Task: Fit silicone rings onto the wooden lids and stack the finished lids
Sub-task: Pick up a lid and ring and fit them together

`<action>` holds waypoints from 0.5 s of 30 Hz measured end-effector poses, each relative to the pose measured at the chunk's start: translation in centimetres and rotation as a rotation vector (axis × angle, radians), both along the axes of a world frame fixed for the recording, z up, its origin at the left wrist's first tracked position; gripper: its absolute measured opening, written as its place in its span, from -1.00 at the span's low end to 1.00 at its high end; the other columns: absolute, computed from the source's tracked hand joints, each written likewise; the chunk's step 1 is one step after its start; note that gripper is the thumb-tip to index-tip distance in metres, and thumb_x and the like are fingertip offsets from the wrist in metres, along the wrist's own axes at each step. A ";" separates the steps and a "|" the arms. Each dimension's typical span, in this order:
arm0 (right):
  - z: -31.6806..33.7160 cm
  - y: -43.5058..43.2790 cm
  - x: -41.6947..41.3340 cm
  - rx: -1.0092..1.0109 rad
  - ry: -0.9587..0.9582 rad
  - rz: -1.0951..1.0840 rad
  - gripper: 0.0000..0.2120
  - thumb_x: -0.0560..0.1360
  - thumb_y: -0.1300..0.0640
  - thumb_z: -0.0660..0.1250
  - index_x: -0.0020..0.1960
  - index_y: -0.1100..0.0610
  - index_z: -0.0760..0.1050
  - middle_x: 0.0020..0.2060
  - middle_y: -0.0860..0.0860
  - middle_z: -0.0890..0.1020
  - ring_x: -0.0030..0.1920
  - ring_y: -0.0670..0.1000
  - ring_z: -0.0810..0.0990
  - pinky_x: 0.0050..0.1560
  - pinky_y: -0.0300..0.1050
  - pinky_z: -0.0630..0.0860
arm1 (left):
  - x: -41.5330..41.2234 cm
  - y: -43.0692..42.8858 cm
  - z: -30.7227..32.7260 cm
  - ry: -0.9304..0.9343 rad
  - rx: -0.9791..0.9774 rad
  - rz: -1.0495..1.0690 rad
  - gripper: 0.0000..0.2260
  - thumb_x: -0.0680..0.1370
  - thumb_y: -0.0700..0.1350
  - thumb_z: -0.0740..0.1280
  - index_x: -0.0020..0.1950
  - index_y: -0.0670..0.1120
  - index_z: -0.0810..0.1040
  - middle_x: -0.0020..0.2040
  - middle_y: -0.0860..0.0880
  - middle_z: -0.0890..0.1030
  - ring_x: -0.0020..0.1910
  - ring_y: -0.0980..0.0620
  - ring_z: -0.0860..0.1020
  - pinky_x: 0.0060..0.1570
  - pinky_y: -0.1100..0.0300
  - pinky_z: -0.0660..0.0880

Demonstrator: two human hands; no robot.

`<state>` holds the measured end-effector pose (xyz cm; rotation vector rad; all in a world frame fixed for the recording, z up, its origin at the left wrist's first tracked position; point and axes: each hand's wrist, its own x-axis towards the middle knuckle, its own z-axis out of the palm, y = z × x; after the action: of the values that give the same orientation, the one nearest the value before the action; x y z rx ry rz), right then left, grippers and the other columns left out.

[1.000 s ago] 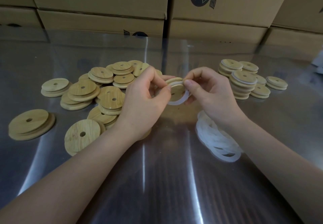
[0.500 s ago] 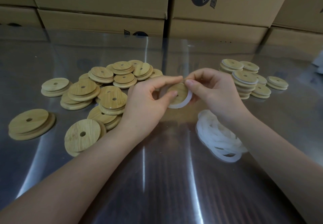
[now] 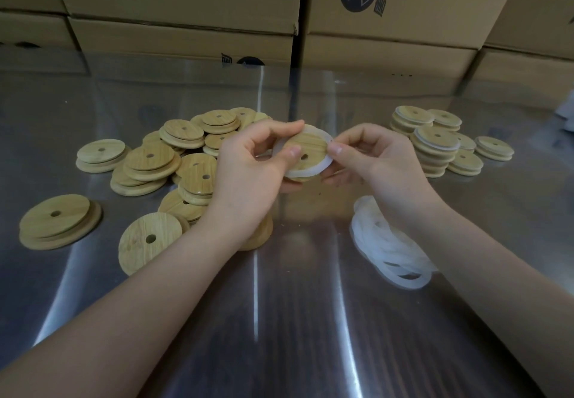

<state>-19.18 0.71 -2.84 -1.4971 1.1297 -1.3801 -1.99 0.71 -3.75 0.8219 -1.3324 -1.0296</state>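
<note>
Both pinching: your left hand (image 3: 248,174) and right hand (image 3: 382,161) now turn the lid (image 3: 313,146) face toward you, ring (image 3: 314,171) wrapped nearly all round; fitting looks almost done.

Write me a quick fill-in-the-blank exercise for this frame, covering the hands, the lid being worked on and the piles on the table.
1. The left hand and right hand hold one wooden lid wearing a silicone ring coloured ____.
2. The loose rings lie on the table under the ____ forearm.
3. The ringless lids are heaped on the ____ side; the finished stacks stand opposite.
Missing words: white; right; left.
</note>
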 end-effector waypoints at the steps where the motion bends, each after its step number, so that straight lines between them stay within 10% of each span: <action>1: 0.2 0.0 -0.1 0.012 -0.013 0.008 -0.93 0.52 0.29 0.38 -0.14 0.23 0.58 -0.26 0.14 0.69 -0.25 0.10 0.69 -0.25 -0.14 0.62 | 0.0 0.0 0.0 0.017 0.016 -0.005 -0.72 0.54 -0.35 0.36 -0.02 0.04 0.66 0.02 -0.03 0.69 -0.03 0.03 0.69 -0.32 0.10 0.65; 15: 0.9 -0.1 -1.4 0.123 0.030 0.128 -0.95 0.48 0.29 0.40 -0.16 0.25 0.59 -0.24 0.21 0.69 -0.23 0.11 0.68 -0.20 -0.08 0.63 | 0.0 0.1 -0.1 0.097 0.117 -0.102 -0.67 0.56 -0.35 0.31 0.16 0.04 0.59 0.04 -0.05 0.70 0.01 -0.03 0.69 -0.20 0.05 0.65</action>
<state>-20.59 0.61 -1.92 -1.4791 1.0973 -1.1840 -1.97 0.82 -3.83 0.7867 -1.2509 -1.2218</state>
